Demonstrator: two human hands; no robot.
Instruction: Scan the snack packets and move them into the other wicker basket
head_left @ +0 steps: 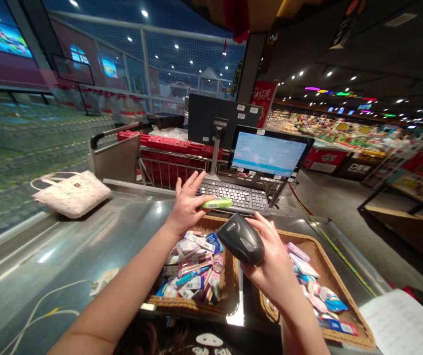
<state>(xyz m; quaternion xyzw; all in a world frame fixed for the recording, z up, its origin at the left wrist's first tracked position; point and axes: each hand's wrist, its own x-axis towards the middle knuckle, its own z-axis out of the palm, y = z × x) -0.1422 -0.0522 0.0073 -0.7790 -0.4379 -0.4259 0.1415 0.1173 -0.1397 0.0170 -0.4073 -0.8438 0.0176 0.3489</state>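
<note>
My left hand (188, 204) pinches a small green pack with a barcode (218, 202) between thumb and fingers, its other fingers spread out. The pack is in front of the keyboard (246, 196). A black barcode scanner (241, 240) is gripped in my right hand (270, 251), its head turned up and left, near the green pack. Below my hands, a wicker basket (229, 306) on the left holds many small packaged goods (196, 266). Under my right forearm stands a second wicker basket (359, 315) with further small packs (318, 291).
A lit screen (268, 153) and a dark monitor (223, 118) stand behind the keyboard. On the metal counter (130, 222) lie a pale handbag (76, 192), a white power strip (104, 281) and its cable. White paper (407, 320) is at right. A shopping cart (163, 170) stands beyond.
</note>
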